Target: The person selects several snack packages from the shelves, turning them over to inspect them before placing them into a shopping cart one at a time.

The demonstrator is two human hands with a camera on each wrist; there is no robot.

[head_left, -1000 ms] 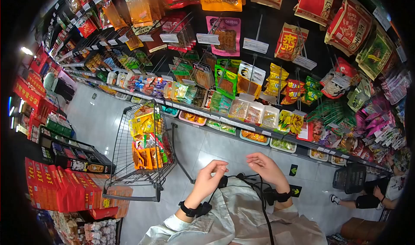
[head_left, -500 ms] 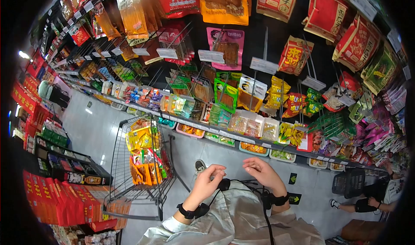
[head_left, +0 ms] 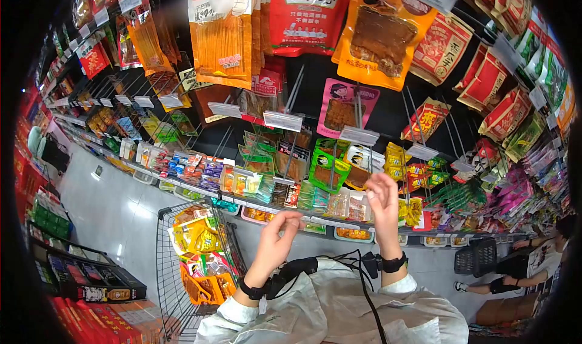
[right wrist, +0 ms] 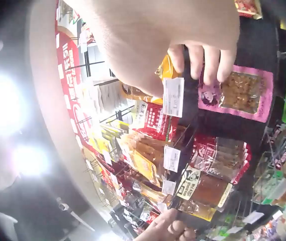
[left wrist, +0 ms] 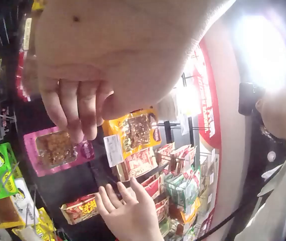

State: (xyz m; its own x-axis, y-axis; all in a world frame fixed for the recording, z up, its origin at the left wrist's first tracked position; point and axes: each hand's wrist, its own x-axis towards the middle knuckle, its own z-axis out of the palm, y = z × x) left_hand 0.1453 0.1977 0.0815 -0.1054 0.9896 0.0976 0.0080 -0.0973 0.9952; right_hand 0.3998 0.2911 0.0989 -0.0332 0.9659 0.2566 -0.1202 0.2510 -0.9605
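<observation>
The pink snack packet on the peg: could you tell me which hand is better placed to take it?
Probably the right. The right hand is raised higher, fingers fairly straight, nearer the pink packet; the left hand sits lower and further left, fingers loosely curled.

Shop aisle — pale tiled floor [head_left: 115,210], black peg wall [head_left: 315,80], long shelf [head_left: 182,187] — glaring ceiling light [left wrist: 263,45].

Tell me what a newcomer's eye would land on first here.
The wall of hanging snack packets fills the head view, with a big orange packet at top centre and a pink packet just below it. In front of the shelf, the left hand and right hand are up and hold nothing. At lower left stands a wire shopping cart loaded with yellow and orange packs.
</observation>
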